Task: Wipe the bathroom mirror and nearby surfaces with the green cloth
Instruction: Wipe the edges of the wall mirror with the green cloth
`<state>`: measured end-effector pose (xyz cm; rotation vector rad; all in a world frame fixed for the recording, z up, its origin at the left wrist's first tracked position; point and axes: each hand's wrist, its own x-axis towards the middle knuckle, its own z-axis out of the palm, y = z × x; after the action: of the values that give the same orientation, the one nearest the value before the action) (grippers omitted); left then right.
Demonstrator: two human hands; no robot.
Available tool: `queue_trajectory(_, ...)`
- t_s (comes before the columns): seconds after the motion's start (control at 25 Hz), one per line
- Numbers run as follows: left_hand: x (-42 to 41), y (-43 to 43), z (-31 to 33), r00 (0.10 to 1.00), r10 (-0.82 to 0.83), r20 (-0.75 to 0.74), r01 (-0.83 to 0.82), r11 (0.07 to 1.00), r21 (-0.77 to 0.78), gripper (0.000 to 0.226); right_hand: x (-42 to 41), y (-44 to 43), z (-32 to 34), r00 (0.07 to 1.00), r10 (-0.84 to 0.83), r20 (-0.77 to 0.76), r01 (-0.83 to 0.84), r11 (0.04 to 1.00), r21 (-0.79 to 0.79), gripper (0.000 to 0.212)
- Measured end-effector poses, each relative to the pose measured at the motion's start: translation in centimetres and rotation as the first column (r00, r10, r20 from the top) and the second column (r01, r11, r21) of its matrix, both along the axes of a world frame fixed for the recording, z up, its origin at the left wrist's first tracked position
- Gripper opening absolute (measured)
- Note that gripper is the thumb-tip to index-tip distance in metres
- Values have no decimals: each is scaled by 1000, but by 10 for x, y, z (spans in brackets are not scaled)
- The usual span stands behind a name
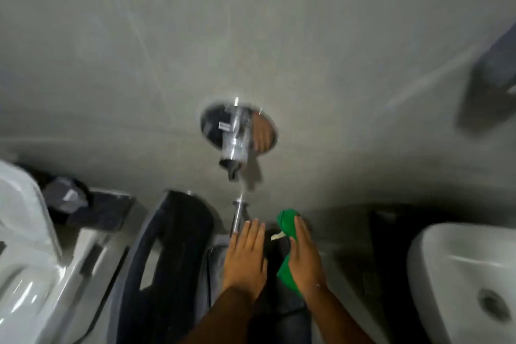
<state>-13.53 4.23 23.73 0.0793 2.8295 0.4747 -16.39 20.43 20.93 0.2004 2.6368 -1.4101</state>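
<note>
My right hand (305, 257) grips the green cloth (287, 248), which hangs from its palm with a white tag showing. Beside it to the left, my left hand (245, 257) is flat with fingers together and holds nothing. Both hands reach toward a chrome pipe (238, 215) low on the grey tiled wall. Higher on the wall a chrome tap (234, 137) sticks out of a round mirror-like plate (264, 131), which reflects a hand. The whole view is blurred.
A white toilet (28, 254) stands at the left, with a black bucket-like container (164, 260) between it and my arms. A white washbasin (460, 282) is at the lower right. A dark fitting (491, 78) hangs on the wall at the upper right.
</note>
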Motion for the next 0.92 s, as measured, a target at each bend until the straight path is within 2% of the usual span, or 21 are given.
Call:
queue_trajectory(0.12, -51, 16, 111, 957, -49, -285, 63, 997, 41, 80, -26, 2, 104, 971, -145, -190, 121, 984, -133, 56)
queue_trajectory(0.24, -80, 39, 212, 835, -146, -531, 167, 986, -7, 71, -39, 13, 196, 876, -213, -433, 164, 975, -149, 54)
queue_trajectory(0.32, -90, 60, 268, 729, -236, -642, 246, 966, -76, 70, -44, 25, 249, 808, -250, -534, 194, 968, -160, 54)
queue_trajectory(0.44, -99, 94, 342, 583, -370, -724, 365, 915, -174, 67, -41, 43, 313, 717, -328, -616, 216, 944, -250, 54)
queue_trajectory(0.6, -99, 146, 424, 246, -477, -844, 488, 813, -318, 61, -21, 76, 375, 504, -498, -706, 293, 867, -402, 51)
queue_trajectory(0.72, -101, 190, 481, 38, -382, -923, 490, 812, -316, 61, -9, 106, 418, 280, -603, -747, 301, 794, -528, 44)
queue_trajectory(0.8, -105, 227, 523, 22, -276, -961, 471, 851, -234, 68, -6, 134, 439, 132, -682, -720, 298, 720, -627, 53)
queue_trajectory(0.92, -127, 276, 586, 107, -176, -979, 385, 915, -122, 77, -19, 186, 452, 54, -761, -647, 237, 639, -732, 57)
